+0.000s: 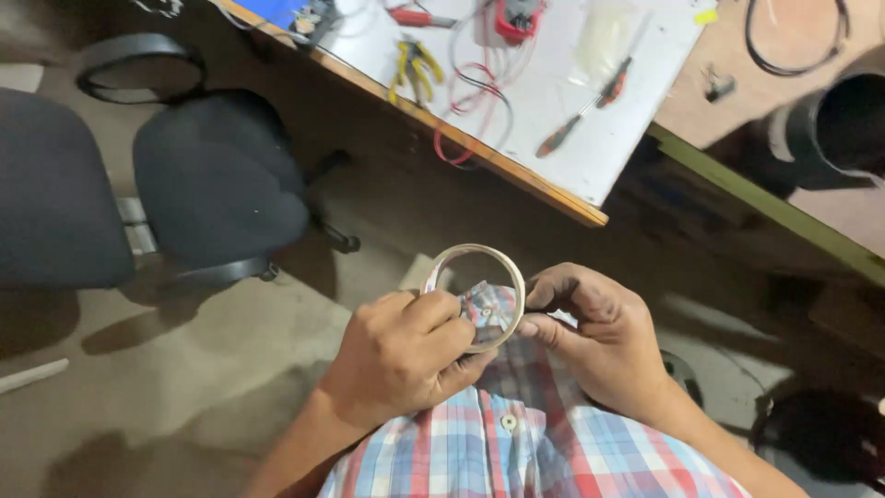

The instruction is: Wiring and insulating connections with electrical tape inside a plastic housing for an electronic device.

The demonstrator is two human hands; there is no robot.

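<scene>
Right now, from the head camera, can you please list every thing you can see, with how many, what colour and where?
round pale ring of tape: one, whitish, centre, held by both hands
black office chair: one, black, left on floor
white workbench top with wooden edge: one, top centre
yellow-handled pliers: one, on bench
red-and-black screwdrivers: two, on bench right part
red wire: one loose bundle, hanging over bench edge
black round bin: one, far right
checked shirt: one, red, blue, white, bottom centre
left hand: pinching the ring's left side
right hand: gripping the ring's right side
</scene>
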